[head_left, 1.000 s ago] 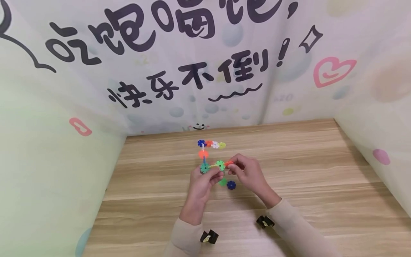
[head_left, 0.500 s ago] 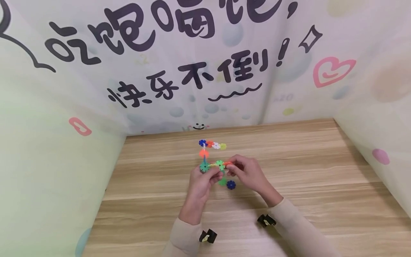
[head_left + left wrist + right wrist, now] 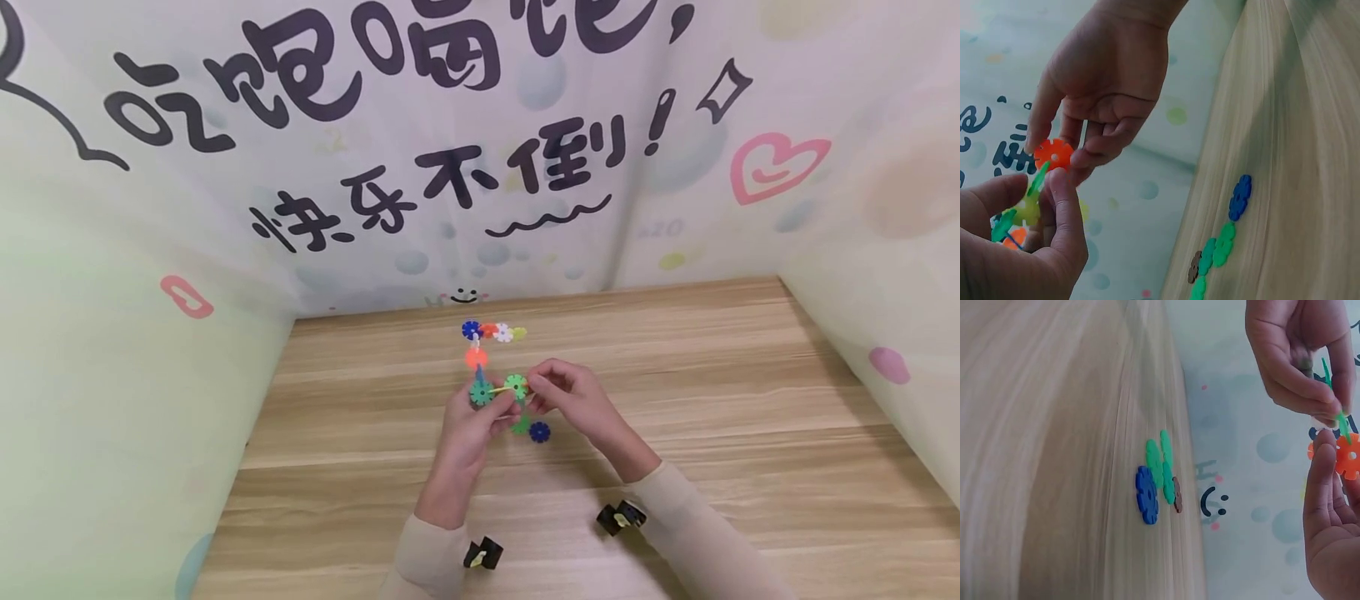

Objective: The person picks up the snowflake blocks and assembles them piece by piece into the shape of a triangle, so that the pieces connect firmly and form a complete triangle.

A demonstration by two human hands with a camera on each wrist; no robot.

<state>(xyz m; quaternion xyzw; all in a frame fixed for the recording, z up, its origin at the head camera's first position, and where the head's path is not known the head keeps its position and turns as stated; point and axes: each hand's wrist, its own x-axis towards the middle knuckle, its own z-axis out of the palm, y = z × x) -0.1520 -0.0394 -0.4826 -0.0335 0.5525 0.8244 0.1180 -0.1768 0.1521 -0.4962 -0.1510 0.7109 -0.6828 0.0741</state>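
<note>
Below centre in the head view, the left hand is pinching a chain of notched discs; the right hand is gripping an orange disc touching it.

- Gripped a chain of notched discs with the left hand, near the teal disc and light-green disc.
- Pinched an orange piece with the right hand, perhaps another disc, too covered to tell.
- Showed blue, red-orange, white and yellow discs in a row at the far end.
- Had a green disc and dark-blue disc on the wooden table.
- Wore beige sleeves.
- Faced a pale wall with black characters.
</note>
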